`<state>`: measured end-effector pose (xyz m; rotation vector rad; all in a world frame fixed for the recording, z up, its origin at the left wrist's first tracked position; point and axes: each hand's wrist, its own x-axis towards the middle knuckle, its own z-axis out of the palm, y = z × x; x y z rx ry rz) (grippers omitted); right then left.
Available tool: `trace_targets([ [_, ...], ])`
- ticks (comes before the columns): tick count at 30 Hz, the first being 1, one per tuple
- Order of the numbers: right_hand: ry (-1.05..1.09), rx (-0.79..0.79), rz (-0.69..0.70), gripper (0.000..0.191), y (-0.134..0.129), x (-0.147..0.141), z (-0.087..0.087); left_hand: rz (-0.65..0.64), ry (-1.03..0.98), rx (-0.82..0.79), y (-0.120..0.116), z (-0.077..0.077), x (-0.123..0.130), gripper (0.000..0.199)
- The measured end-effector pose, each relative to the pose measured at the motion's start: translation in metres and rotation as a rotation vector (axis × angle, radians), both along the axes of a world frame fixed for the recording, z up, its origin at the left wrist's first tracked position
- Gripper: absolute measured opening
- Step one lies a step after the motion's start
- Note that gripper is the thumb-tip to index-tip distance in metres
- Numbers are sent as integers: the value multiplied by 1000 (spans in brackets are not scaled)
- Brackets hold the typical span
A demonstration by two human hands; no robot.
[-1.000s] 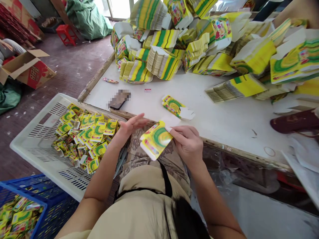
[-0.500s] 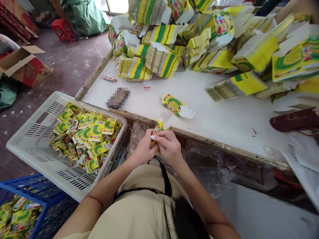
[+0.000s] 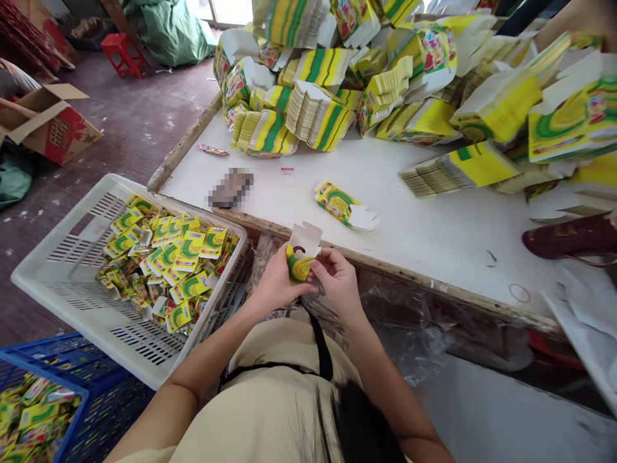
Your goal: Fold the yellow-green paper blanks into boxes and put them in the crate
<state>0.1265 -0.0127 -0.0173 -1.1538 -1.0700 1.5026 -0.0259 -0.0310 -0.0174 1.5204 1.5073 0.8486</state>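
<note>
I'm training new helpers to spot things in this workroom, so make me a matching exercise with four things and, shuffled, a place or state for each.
Things
1. Yellow-and-green cardboard box in the wearer's grasp
2. White slotted plastic crate
3. Red plastic stool
4. Red-and-brown cardboard carton

Places and states
A. Near the large green sack
B. Heaped with small yellow-and-green packs
C. Top flaps spread open, at the far left of the picture
D. Held between left hand and right hand, white flap raised

Pairs: 1-D, 2-B, 3-A, 4-C
</note>
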Motion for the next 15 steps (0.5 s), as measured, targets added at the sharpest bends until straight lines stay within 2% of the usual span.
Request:
trace_targets([
  [1,13,-2,11,33,-1,-3,0,19,17,6,-1,1,1,85],
  [3,45,8,43,33,-2,-5,0,27,37,5,-1,2,2,75],
  [6,86,31,67,34,1,-3,-3,-15,122,1,-1,0,-2,62],
  [9,109,-29,86,38,8,2,-3,-52,208,31,-1,-3,-6,70],
  [13,187,-210,231,48,16,7,-4,-159,249,181,-2,-8,-9,79],
  [15,209,-246,286,48,18,8,-8,-204,260,240,-5,-10,-9,83],
])
